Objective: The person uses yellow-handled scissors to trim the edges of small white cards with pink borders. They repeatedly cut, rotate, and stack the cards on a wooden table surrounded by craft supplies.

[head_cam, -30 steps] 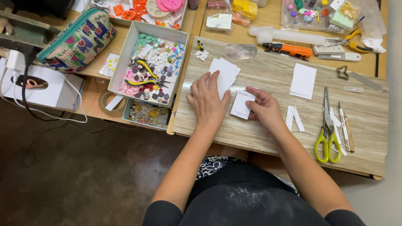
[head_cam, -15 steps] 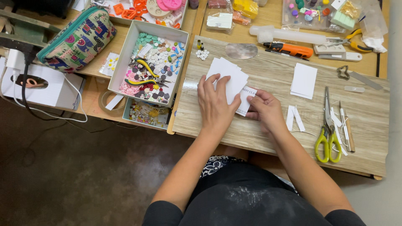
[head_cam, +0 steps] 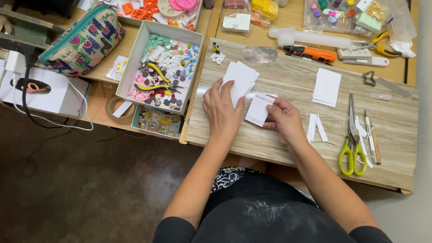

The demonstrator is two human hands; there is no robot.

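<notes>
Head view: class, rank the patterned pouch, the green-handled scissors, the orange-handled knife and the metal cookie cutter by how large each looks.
1. patterned pouch, clearly largest.
2. green-handled scissors.
3. orange-handled knife, shorter than the scissors, though its blade end is hard to trace.
4. metal cookie cutter, smallest.
All lie at about table height, so nearness hardly skews this.

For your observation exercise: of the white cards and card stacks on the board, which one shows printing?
The single card held by the right hand; it bears dark print, while the stack under the left hand and the far stack look blank.
</notes>
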